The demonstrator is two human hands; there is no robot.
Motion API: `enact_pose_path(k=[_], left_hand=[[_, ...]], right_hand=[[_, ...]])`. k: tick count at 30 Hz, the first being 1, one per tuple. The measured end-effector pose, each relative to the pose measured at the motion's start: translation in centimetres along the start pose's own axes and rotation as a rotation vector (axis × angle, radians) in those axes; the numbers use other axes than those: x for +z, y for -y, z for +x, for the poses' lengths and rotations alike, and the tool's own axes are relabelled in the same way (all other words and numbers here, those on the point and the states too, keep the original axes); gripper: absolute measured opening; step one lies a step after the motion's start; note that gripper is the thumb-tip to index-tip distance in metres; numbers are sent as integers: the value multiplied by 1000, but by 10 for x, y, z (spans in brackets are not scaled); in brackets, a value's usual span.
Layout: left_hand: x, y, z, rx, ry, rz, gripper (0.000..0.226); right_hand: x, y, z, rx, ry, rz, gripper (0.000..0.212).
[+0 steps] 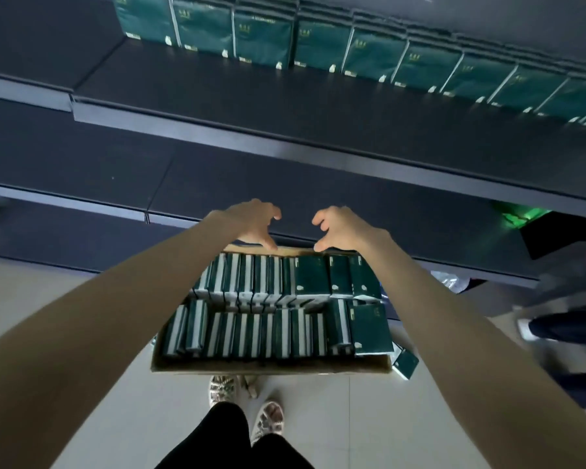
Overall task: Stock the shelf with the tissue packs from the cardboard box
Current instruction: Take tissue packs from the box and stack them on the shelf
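Looking steeply down from head height through a single wide-angle lens, facing forward onto the shelf (251, 96) ahead. Sitting close over both outstretched arms (115, 316), catching the left hand (251, 225) and right hand (344, 231) mid-frame, the cardboard box (268, 366) just beneath, feet (268, 421) and tiled floor (31, 282) along the bottom edge.

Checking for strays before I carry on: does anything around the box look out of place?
Yes. One tissue pack lies outside the cardboard box, tilted on the floor by its near right corner. Inside, the packs at the right end lean with faces showing, unlike the upright rows beside them.
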State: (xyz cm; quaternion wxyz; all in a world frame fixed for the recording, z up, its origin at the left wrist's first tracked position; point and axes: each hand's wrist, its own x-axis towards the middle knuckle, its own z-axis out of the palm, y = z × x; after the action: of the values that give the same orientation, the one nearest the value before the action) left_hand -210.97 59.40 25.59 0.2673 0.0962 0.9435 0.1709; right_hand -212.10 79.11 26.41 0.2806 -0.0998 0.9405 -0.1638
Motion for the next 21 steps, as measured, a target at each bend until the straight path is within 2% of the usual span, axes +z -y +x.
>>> enact_pose_path(k=[6,10,21], left_hand=[[88,7,20,9,155,5,78],[146,16,29,14,222,-40,80],[267,30,28,-56,278,-196,82]], right_hand=[[81,-48,3,118,109,53,65],[130,-76,-3,204,156,86,56],[243,-116,-11,353,349,212,61]])
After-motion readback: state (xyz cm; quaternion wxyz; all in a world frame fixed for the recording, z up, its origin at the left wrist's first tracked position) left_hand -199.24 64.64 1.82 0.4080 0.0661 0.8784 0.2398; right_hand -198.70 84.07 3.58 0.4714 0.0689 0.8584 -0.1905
